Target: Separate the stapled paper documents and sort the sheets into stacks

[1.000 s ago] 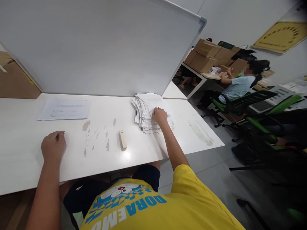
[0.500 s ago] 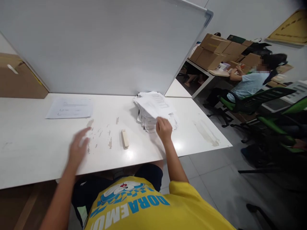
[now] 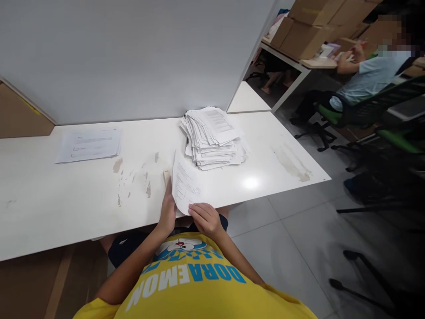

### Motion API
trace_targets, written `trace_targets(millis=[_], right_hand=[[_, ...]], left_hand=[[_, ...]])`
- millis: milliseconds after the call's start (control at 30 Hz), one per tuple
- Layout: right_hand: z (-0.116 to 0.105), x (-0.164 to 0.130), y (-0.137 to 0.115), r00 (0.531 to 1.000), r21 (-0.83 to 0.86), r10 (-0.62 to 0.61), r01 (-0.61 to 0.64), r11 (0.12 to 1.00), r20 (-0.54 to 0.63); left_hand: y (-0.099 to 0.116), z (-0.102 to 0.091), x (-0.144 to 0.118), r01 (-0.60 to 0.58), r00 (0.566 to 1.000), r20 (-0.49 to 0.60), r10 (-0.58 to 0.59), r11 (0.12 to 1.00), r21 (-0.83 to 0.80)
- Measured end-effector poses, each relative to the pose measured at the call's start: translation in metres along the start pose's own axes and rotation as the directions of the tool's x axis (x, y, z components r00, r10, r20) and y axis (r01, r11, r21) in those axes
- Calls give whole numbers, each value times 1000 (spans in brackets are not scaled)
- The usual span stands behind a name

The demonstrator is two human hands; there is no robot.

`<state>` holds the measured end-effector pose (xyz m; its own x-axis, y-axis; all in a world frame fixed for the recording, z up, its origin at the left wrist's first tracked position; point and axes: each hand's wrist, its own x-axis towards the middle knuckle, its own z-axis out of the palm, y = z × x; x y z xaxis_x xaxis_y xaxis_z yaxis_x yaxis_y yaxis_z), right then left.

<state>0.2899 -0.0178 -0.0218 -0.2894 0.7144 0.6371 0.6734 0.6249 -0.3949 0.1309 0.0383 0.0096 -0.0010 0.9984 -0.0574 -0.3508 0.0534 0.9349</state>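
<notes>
A printed sheet of paper [image 3: 186,181] is held up, curved, over the front edge of the table. My right hand [image 3: 206,219] is closed on its lower edge, thumb and fingers pinching it. Along the sheet's left edge my left hand [image 3: 168,215] grips it, the fingers partly hidden. Just behind the left fingertips lies a small cream bar-shaped object [image 3: 166,176], mostly covered by the hand. A thick, uneven stack of printed papers [image 3: 215,141] rests beyond the held sheet. At the left, a thin, neater pile of papers [image 3: 89,144] lies flat.
The white table [image 3: 86,195] has worn patches on its top. A large whiteboard panel [image 3: 142,57] stands along its back, with a cardboard box [image 3: 23,113] at the left. A seated person [image 3: 361,79] works at another table with boxes on the right, near green-black chairs [image 3: 352,104].
The right hand has come from the stack toward me with a sheet. My left hand has moved right and taken the sheet's left edge. The view has shifted slightly.
</notes>
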Motion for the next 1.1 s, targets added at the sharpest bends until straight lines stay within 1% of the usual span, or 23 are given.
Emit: trace_targets(millis=[100, 167, 267, 333, 367, 400, 433, 467, 500, 533, 567, 600, 633, 667, 700, 733, 800, 867, 933, 967, 1033, 1100], right_hand=[[-5, 2, 10, 998, -69, -36, 32, 997, -53], [-6, 4, 13, 997, -99, -25, 18, 995, -73], [-10, 2, 14, 999, -80, 39, -41, 996, -25], [-12, -3, 13, 999, -48, 44, -44, 998, -2], [-12, -7, 11, 999, -29, 42, -42, 999, -26], [-12, -10, 10, 995, -10, 59, -60, 998, -86], [-11, -13, 9, 976, 15, 117, -116, 993, -183], [-9, -16, 8, 929, 58, 220, -212, 976, -298], [-8, -17, 7, 845, 132, 355, -330, 935, -401], [-7, -17, 7, 736, 236, 496, -437, 868, -460], [-7, -17, 7, 631, 357, 622, -510, 783, -463], [-6, -15, 8, 554, 475, 721, -544, 692, -416], [-6, -13, 9, 517, 577, 786, -546, 607, -338], [-7, -11, 9, 512, 657, 821, -533, 534, -253], [-7, -10, 9, 516, 715, 836, -514, 474, -184], [-8, -9, 9, 519, 754, 843, -495, 431, -142], [-9, -8, 7, 508, 796, 852, -460, 395, -130], [-12, -9, 6, 476, 806, 862, -434, 402, -174], [-19, -10, 8, 441, 791, 866, -432, 434, -234], [-23, -11, 9, 431, 776, 862, -436, 456, -265], [-33, -12, 14, 426, 742, 844, -438, 507, -326], [-42, -13, 20, 425, 712, 823, -434, 551, -377]], left_hand=[[-8, 4, -4, -70, 994, 91, 64, 995, 65], [-10, 8, -6, -109, 990, 97, 101, 990, 86], [-9, 15, -6, -137, 990, 1, 138, 982, 126], [-8, 18, -4, -136, 985, -84, 148, 981, 138], [-7, 19, -3, -135, 982, -117, 150, 983, 127], [-7, 20, -2, -133, 979, -141, 148, 985, 108], [-6, 20, -2, -131, 977, -157, 143, 988, 84], [-6, 20, -1, -128, 977, -166, 136, 990, 59], [-6, 20, -2, -123, 978, -167, 127, 992, 34], [-5, 20, -2, -114, 980, -162, 114, 993, 9], [-5, 21, -3, -103, 984, -151, 99, 995, -15], [-5, 21, -3, -89, 988, -133, 84, 995, -38], [-5, 22, -4, -77, 991, -112, 70, 995, -60], [-6, 22, -5, -68, 994, -95, 60, 995, -79], [-6, 23, -6, -64, 995, -83, 56, 993, -97], [-7, 24, -7, -66, 995, -78, 57, 991, -115], [-7, 25, -8, -68, 996, -72, 58, 987, -145], [-5, 23, -9, -64, 997, -46, 57, 985, -158], [1, 17, -8, -61, 998, -34, 56, 983, -173], [5, 13, -7, -66, 997, -50, 58, 980, -190], [12, 3, -4, -103, 991, -109, 79, 965, -241], [18, -8, 1, -182, 978, -151, 147, 949, -257]])
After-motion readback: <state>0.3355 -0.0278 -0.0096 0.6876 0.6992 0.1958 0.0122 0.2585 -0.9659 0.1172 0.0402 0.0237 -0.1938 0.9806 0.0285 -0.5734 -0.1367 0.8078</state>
